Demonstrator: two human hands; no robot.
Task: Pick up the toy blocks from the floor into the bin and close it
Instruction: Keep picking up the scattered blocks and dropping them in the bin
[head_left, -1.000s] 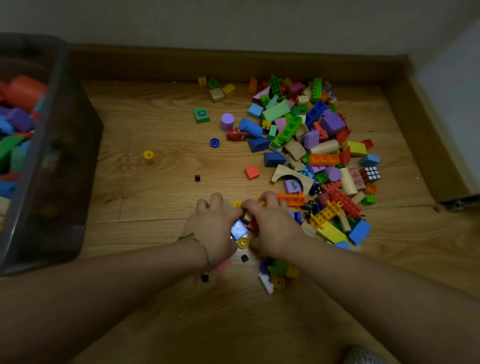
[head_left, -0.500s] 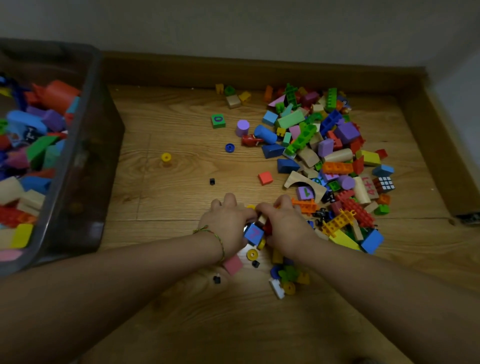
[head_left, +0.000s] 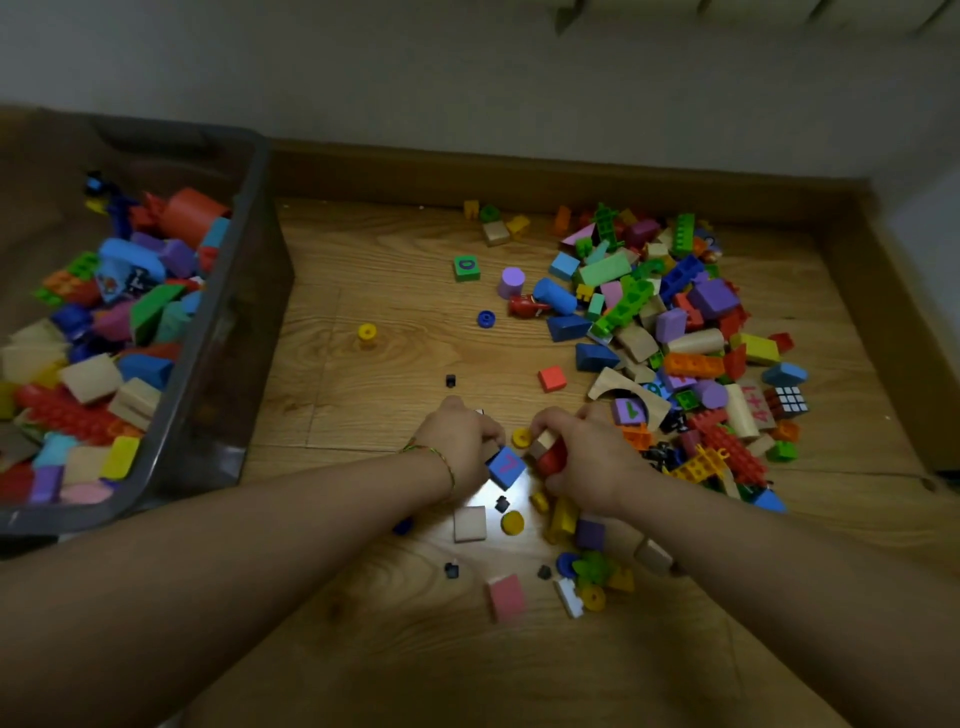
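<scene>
The left hand's (head_left: 462, 441) fingers curl tight around a blue cube (head_left: 506, 467) marked with a pink figure. The right hand's (head_left: 589, 460) fingers close narrowly around a red piece (head_left: 551, 460) and a tan block (head_left: 543, 442). A yellow ring (head_left: 521, 437) lies between the two hands. The loose toy blocks (head_left: 675, 338) are heaped on the wooden floor (head_left: 395, 364) at two o'clock from the hands. The grey bin (head_left: 228, 374), part full and uncovered, stands at nine o'clock.
</scene>
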